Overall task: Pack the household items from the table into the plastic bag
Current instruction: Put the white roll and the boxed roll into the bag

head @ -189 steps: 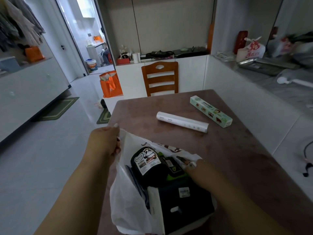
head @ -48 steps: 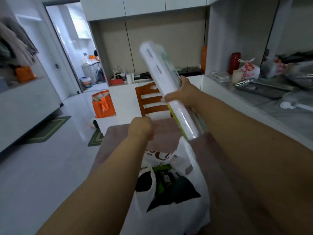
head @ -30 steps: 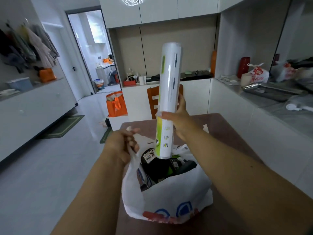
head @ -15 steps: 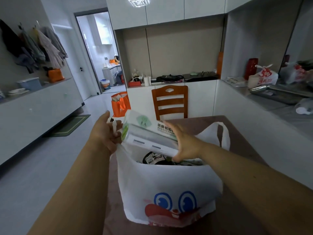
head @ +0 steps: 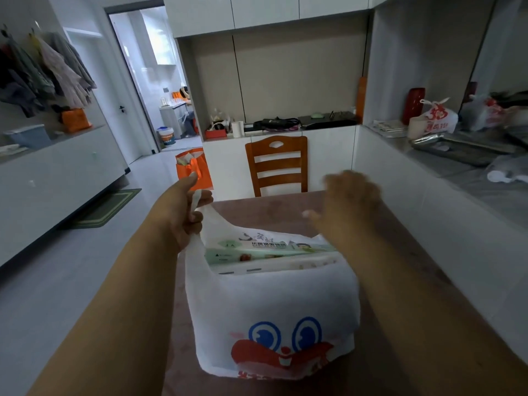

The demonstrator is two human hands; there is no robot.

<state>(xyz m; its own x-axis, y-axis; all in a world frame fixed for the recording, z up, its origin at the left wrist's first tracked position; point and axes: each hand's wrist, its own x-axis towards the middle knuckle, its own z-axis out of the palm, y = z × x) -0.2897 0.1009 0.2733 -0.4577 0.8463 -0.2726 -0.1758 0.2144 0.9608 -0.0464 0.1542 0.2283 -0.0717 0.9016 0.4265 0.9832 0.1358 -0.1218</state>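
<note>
A white plastic bag with a blue-eyed, red-mouthed cartoon face stands on the brown table. My left hand grips the bag's left handle and holds it up. Across the bag's mouth lies a light green box, with a white roll just in front of it. My right hand hovers blurred above the bag's right side, fingers apart, holding nothing. The darker items deeper in the bag are hidden.
A wooden chair stands at the table's far end. An orange bag sits on the floor beyond my left hand. On the right runs a grey counter with a metal tray and tied plastic bags.
My right hand pushed the box and roll down into the bag, let them go and lifted away. My left hand kept hold of the handle.
</note>
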